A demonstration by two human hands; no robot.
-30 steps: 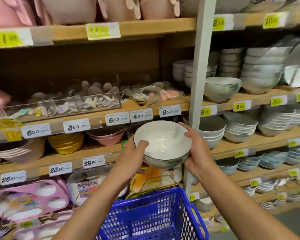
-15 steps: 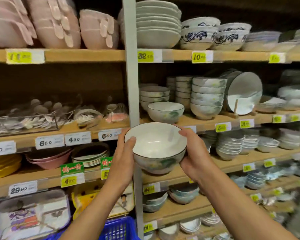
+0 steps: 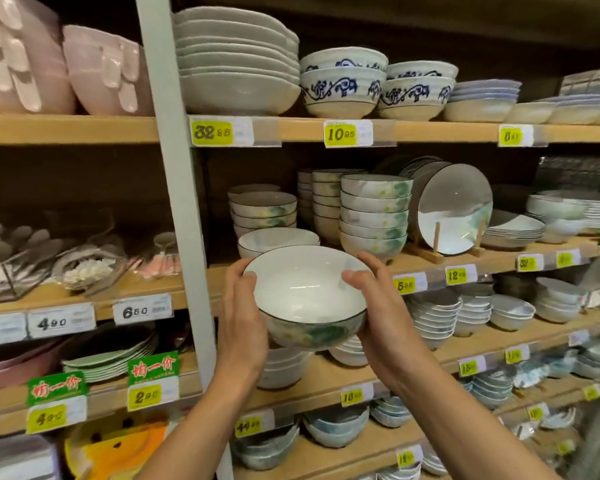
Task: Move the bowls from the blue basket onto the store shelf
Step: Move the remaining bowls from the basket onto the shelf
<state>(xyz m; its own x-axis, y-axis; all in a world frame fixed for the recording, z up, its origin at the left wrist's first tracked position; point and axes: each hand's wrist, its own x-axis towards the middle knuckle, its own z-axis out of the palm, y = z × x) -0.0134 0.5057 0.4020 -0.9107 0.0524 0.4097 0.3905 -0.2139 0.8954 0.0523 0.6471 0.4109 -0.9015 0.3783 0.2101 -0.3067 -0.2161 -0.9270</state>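
Observation:
A white bowl (image 3: 309,292) with a dark rim and a green and yellow pattern on its outside is held up between both hands. My left hand (image 3: 241,313) grips its left side, thumb on the rim. My right hand (image 3: 383,306) grips its right side, thumb over the rim. The bowl hangs just in front of the wooden store shelf (image 3: 465,261). Right behind it on that shelf stands a matching bowl (image 3: 278,239), with stacks of the same pattern (image 3: 373,214) further back. The blue basket is out of view.
A grey upright post (image 3: 174,188) divides the shelving left of my hands. A large bowl (image 3: 454,209) stands on edge in a wooden holder to the right. Stacks of bowls and plates fill the shelves above and below. Price tags line the shelf edges.
The bowl has risen with both hands towards the middle shelf. My view has swung up and to the right, and the blue basket has dropped out of sight.

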